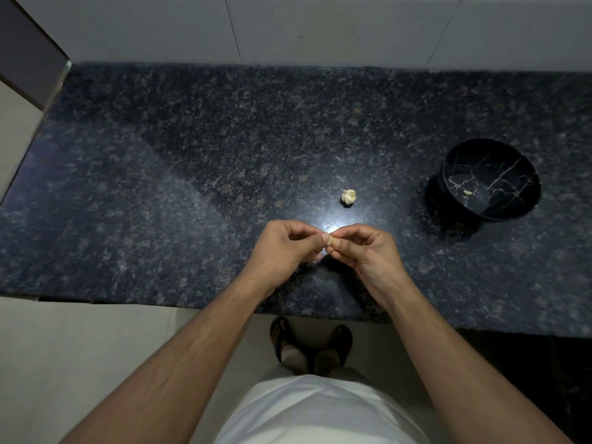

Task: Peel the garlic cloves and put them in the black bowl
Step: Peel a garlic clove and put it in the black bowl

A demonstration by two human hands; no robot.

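Observation:
Over the front of the dark granite counter (pixel 192 187), my left hand (pixel 285 246) and my right hand (pixel 365 248) meet fingertip to fingertip. Together they pinch one small pale garlic clove (pixel 330 241), mostly hidden by the fingers. A small garlic bulb (pixel 348 196) lies on the counter just beyond my hands. The black bowl (pixel 499 155) with gold veining stands at the right. One peeled clove (pixel 467 193) lies on its bottom.
A tiled wall (pixel 320 27) backs the counter. A dark cabinet side (pixel 25 59) rises at the far left. The counter's front edge runs just below my wrists, with pale floor (pixel 80 347) and my sandalled feet under it.

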